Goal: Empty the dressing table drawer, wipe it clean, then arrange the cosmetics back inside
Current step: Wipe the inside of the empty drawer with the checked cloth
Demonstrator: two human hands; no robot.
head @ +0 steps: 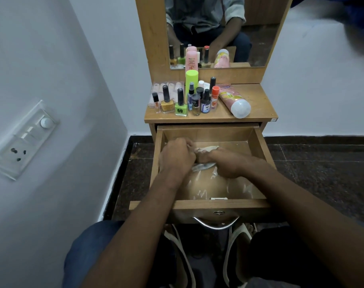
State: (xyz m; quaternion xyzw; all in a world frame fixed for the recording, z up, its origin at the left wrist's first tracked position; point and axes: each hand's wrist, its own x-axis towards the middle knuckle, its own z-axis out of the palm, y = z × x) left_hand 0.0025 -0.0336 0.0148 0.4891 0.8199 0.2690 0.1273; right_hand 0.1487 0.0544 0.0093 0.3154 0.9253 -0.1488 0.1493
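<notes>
Both hands were inside the open drawer (260, 146). Left hand (175, 156) and right hand (226, 163) each gripped the white cloth (204, 150) bunched between them, long axis 9-to-3. Drawer floor showed white smears toward 6. Cosmetics (195, 96) stood on the tabletop (258, 98) at 12, equally near both hands; judged mid-wipe.
</notes>
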